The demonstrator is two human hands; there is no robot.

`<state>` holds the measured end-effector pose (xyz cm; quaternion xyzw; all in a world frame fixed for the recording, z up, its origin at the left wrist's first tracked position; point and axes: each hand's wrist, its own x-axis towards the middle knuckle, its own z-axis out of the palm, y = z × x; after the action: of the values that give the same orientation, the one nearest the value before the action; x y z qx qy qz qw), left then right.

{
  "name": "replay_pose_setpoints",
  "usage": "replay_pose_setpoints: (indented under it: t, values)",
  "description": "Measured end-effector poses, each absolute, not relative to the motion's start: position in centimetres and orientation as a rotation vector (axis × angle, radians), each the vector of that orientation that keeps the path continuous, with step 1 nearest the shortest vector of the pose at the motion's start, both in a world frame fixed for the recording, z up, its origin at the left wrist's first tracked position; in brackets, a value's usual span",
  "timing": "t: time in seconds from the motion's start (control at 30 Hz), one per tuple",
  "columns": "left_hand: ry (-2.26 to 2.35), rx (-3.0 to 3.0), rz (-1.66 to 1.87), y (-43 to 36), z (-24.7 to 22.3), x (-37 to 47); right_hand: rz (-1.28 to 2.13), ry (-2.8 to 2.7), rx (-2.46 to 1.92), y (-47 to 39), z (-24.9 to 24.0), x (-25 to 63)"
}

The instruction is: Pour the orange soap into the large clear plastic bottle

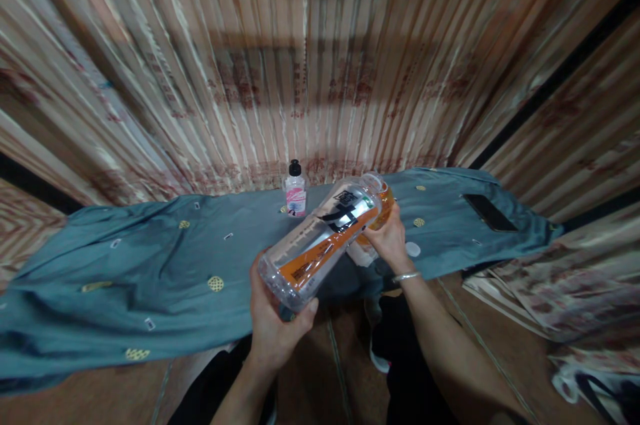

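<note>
In the head view, your left hand [276,325] is clamped on the base of a large clear bottle [323,238] with an orange label, tilted above the teal cloth [240,238], neck up and right. Your right hand [387,236] grips an amber container [386,206] behind that neck. A small pink-labelled bottle [295,195] stands upright beyond; a white disc [413,250] and dark phone [489,212] lie right.

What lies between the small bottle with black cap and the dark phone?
In the head view, after the small bottle come the tilted large clear bottle, an amber container and the right hand, then patterned cloth up to the phone.
</note>
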<state>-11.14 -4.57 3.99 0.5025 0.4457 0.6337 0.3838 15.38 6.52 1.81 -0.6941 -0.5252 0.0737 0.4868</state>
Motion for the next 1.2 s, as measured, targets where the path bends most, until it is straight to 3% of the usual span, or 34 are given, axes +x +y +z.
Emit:
replay_pose_setpoints:
  t: [1.2]
  values:
    - [1.107,1.291,1.632,-4.63,3.77,-11.2,0.222,-1.254,-1.695,6.43,2.23,15.17]
